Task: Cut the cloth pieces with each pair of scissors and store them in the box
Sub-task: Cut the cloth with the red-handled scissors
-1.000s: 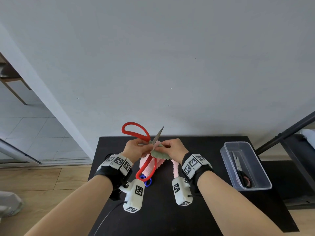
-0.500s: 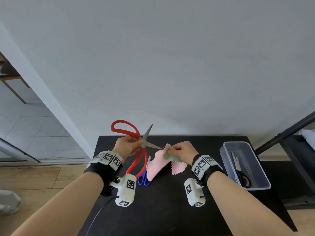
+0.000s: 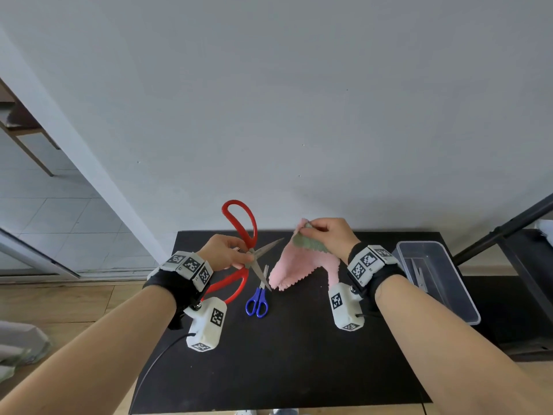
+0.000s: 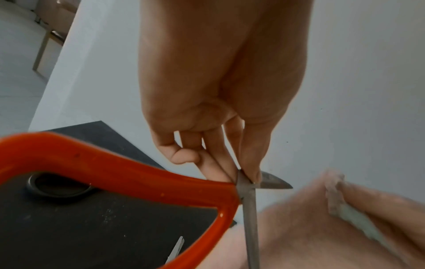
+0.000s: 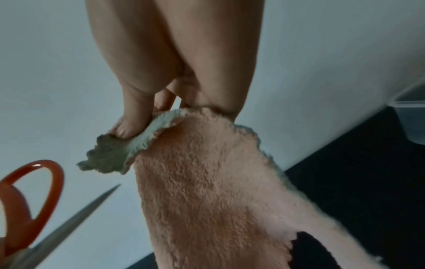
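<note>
left hand [image 3: 228, 255] pinched the red scissors [image 3: 243, 253], blades apart; right hand [image 3: 328, 235] pinched the cloths [image 3: 302, 262].
only the head view showed blue scissors [image 3: 258, 298] and the box [image 3: 439, 277].

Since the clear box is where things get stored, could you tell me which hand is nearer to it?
Right. The right hand, pinching the cloth, is just left of the box. The left hand, gripping the red scissors, is farther left, beyond the cloth.

Small scissors [image 3: 258, 296] lie on table [image 3: 284, 369], box [image 3: 443, 283] at right
</note>
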`<state>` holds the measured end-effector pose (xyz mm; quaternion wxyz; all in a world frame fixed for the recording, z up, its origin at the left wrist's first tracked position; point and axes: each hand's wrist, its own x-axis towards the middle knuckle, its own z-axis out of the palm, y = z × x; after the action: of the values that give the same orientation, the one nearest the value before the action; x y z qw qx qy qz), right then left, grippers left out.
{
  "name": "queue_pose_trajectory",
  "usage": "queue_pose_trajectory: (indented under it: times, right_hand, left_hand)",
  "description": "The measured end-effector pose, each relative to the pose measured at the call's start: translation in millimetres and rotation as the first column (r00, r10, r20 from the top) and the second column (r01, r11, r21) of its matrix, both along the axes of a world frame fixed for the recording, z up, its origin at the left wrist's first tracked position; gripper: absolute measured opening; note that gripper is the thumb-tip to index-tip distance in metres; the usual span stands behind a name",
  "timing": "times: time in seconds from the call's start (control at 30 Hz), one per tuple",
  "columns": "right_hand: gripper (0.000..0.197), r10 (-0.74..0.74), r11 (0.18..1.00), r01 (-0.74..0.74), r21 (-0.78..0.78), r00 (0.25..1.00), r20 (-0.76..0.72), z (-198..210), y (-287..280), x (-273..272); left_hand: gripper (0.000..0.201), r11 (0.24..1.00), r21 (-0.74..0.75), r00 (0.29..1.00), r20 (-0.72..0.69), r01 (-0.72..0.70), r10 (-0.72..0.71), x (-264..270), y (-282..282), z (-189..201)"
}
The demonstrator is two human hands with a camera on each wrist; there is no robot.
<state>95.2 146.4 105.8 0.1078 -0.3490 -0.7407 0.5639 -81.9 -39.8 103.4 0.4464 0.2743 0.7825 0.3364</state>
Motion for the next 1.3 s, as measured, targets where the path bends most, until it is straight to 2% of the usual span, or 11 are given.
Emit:
queue_pose_trajectory:
  times: [0.1,0.13,0.2,0.3,0.47,0.63,0.8,1.1,1.3]
  right_hand:
    - [0.017,0.11,0.993,-0.108,0.036,0.993,-0.031,9,-10,-10]
    - [0.018,0.157,0.986,-0.156,0.05,0.987,-0.017,11,-14,-14]
    - [0.022,0.253,0.964,-0.257,0.066,0.965,0.064,10,-22,-19]
    - [0.025,0.338,0.936,-0.349,0.041,0.926,0.17,3,-30,-23]
    - [0.025,0.362,0.928,-0.373,0.005,0.904,0.228,-3,-34,-22]
    - [0.026,0.394,0.904,-0.425,0.051,0.873,0.288,-5,-34,-24]
    - [0.033,0.413,0.884,-0.463,0.071,0.842,0.347,-6,-31,-18]
    - [0.031,0.393,0.897,-0.436,0.067,0.859,0.329,-2,-22,-11]
    - [0.021,0.366,0.913,-0.404,0.055,0.871,0.327,0,-12,-3]
  left_hand:
    - [0.003,0.996,-0.039,0.996,-0.041,0.081,-0.083,6,2,0]
    - [0.007,0.994,-0.04,0.993,-0.046,0.103,-0.105,8,3,0]
    - [0.014,0.992,-0.033,0.99,-0.066,0.122,-0.124,13,6,1]
    - [0.013,0.993,-0.012,0.989,-0.093,0.117,-0.117,17,8,1]
    - [0.008,0.995,0.015,0.992,-0.08,0.095,-0.094,21,10,0]
    - [0.008,0.993,0.031,0.992,-0.056,0.114,-0.112,26,11,-2]
    - [0.015,0.983,0.051,0.983,-0.067,0.175,-0.172,26,9,-1]
    - [0.008,0.98,0.046,0.977,-0.098,0.195,-0.19,24,10,7]
    - [0.01,0.981,0.04,0.977,-0.102,0.191,-0.186,24,11,5]
